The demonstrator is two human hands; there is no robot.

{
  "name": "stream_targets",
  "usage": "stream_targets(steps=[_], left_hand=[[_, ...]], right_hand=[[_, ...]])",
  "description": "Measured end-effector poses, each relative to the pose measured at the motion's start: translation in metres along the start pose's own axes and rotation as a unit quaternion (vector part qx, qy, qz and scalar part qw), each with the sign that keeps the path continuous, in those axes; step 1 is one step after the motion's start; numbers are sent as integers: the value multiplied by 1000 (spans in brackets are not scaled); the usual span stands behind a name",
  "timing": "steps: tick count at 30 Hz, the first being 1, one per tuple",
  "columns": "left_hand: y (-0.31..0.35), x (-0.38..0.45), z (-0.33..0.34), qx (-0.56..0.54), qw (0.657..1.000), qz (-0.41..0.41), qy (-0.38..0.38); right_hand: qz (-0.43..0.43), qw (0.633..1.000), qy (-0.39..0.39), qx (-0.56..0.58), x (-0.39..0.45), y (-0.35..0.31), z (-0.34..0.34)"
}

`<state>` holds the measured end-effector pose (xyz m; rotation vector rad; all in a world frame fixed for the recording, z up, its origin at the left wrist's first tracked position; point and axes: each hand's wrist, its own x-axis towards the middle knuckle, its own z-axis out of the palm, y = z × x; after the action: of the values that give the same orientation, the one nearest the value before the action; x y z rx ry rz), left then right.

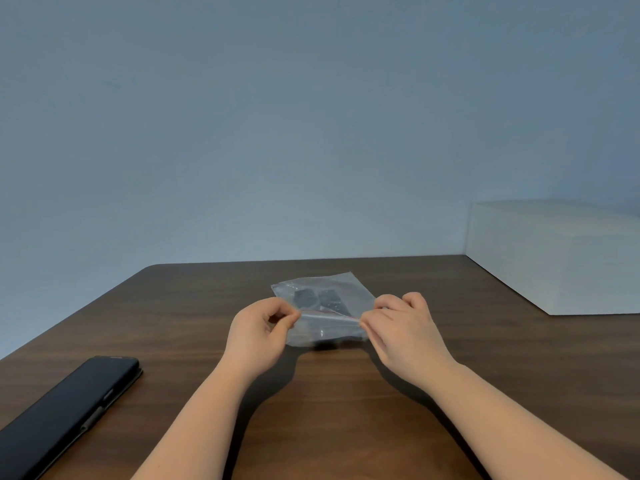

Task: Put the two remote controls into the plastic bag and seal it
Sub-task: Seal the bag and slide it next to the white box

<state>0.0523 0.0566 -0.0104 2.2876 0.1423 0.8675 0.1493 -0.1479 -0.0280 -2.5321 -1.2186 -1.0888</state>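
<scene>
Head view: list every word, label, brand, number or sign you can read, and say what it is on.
None can be read.
plastic bag: only a red seal line, no print.
two remote controls: markings too blurred.
black case and white box: no visible text.

Dim, cool, even light — soft arm shadows on the table (346,410), wide-angle bowing at edges.

A black case (65,414) and white box (561,258) rest on the wooden table (346,410).
</scene>
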Motion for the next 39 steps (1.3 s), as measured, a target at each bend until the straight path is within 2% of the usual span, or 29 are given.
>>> stream_targets(steps=[10, 14, 22, 27, 31, 32, 34, 37, 39], left_hand=[[-9, 3, -5, -10, 999, -43, 5], [-12, 5, -5, -13, 998, -58, -4], [-13, 3, -3, -12, 997, -69, -24], [-15, 2, -3, -32, 996, -72, -32], [-16, 3, -7, -78, 988, -74, -114], [-13, 3, -7, -93, 986, -74, -116], [-8, 5, -6, -120, 986, -88, -70], [-5, 9, 4, -57, 995, -86, -5], [-9, 10, 15, 31, 997, -65, -30]], right_hand=[[39, 999, -30, -2, -3, 11, -1], [65, 994, -91, 0, -13, 29, -9], [160, 965, -182, 102, -24, 46, -13], [182, 956, -180, 143, -24, 46, -15], [190, 946, -198, 170, -25, 48, -21], [196, 945, -189, 181, -25, 48, -23], [214, 942, -139, 218, -22, 44, -29], [214, 936, -82, 267, -17, 32, -27], [188, 937, -111, 272, -15, 25, -18]])
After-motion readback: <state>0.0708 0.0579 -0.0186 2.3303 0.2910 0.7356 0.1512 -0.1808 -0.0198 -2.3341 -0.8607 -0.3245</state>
